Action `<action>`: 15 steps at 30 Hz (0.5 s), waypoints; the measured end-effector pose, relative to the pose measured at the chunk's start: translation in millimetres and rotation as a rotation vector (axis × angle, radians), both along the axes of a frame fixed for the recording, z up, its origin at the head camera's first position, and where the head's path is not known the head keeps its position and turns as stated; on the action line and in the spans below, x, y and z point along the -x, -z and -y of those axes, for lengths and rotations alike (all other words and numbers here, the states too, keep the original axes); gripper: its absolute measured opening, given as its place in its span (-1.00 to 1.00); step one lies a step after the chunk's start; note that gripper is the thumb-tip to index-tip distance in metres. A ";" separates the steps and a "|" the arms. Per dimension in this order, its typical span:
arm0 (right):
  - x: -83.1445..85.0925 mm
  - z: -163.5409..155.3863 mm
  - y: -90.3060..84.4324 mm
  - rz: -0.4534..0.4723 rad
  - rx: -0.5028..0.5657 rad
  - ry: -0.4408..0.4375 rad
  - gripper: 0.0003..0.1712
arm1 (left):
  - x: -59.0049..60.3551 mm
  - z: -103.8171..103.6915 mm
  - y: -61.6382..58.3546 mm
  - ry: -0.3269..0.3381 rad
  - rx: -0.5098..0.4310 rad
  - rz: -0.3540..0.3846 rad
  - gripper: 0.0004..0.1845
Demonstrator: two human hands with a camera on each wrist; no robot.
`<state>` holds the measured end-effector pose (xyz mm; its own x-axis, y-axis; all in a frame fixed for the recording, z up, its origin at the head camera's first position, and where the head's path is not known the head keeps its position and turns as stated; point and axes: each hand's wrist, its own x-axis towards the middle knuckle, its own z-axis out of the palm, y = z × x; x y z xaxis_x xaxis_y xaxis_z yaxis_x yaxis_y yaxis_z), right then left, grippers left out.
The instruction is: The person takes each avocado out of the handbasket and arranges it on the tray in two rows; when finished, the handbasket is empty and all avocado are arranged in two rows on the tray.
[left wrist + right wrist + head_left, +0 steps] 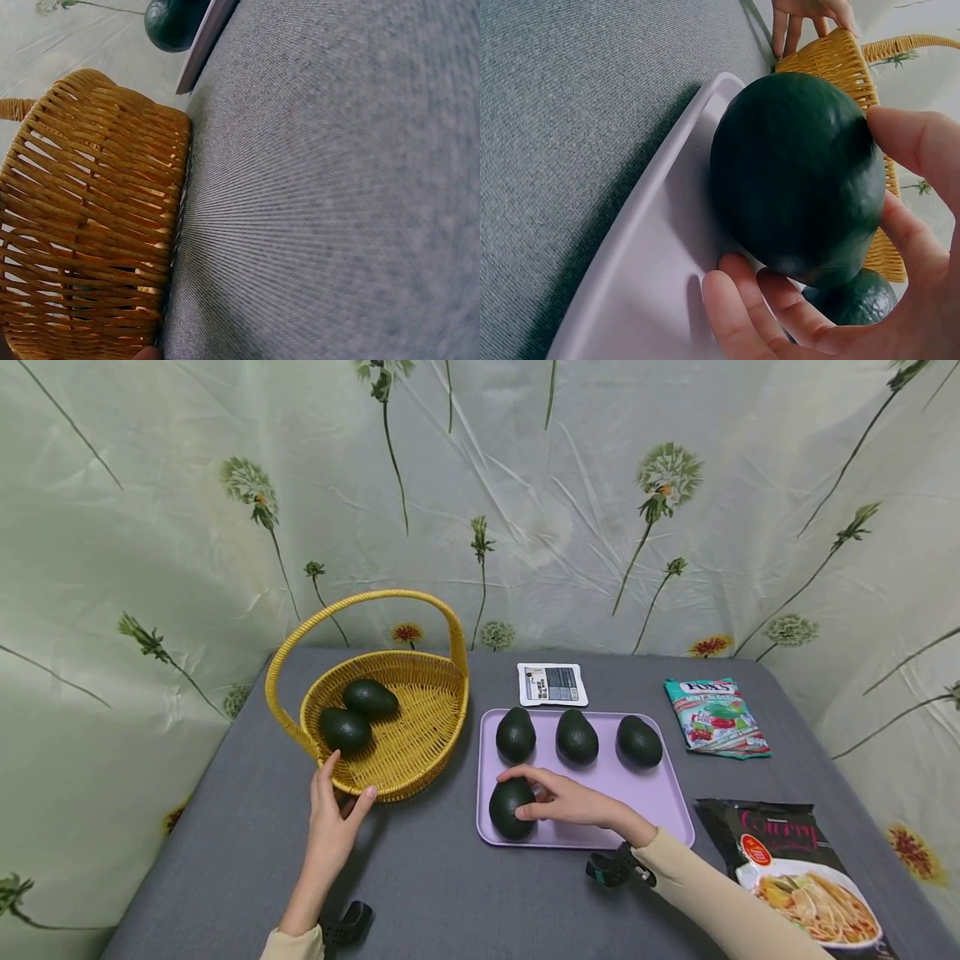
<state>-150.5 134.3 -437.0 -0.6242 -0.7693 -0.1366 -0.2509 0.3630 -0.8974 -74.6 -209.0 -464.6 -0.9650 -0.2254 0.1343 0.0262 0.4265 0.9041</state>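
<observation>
1. Gripping the front-left avocado (510, 807) on the lilac tray (660, 793), the right hand (570, 800) has its thumb and fingers curled round the fruit; the right wrist view shows the fingers wrapped under and beside it while it rests on the tray near the tray's front-left corner.
2. The left hand (333, 814) rests against the near rim of the yellow wicker basket (420, 752), fingers fairly straight on the weave and thumb laid along the rim, steadying it and not clutching it.
3. The basket stands toward the table's back-left corner, just beside the tray's left edge.
4. Two avocados (358, 713) already lie in the basket, touching each other at its left side.
5. Three more avocados (577, 737) sit in a row along the tray's far edge, apart from one another.
6. Judging from this layout, the moving of fruit from tray to basket looks about a third done: two in, one in hand but not lifted, three untouched.
7. Along the table's right edge lie a mint sweets bag (716, 717) and a curry noodle packet (795, 868); a small white packet (552, 684) lies behind the tray.
</observation>
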 end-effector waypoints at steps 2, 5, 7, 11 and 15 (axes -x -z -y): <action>-0.2 0.4 -0.5 -0.005 0.002 -0.001 -0.47 | 0.3 0.0 0.0 -0.001 0.000 -0.002 -0.19; -0.4 0.3 -0.3 -0.009 0.009 -0.001 -0.47 | 0.5 -0.1 -0.1 -0.002 0.000 -0.002 -0.19; -0.4 -0.1 -0.2 -0.009 0.011 0.000 -0.47 | 0.4 -0.1 -0.2 -0.001 0.001 -0.003 -0.19; 0.3 -2.3 -1.1 -0.020 0.009 0.014 -0.48 | 0.2 -0.1 -0.2 -0.001 -0.002 -0.003 -0.20; 3.2 -6.0 -3.6 -0.057 0.018 0.037 -0.50 | 0.3 -0.5 0.1 0.000 -0.003 0.000 -0.20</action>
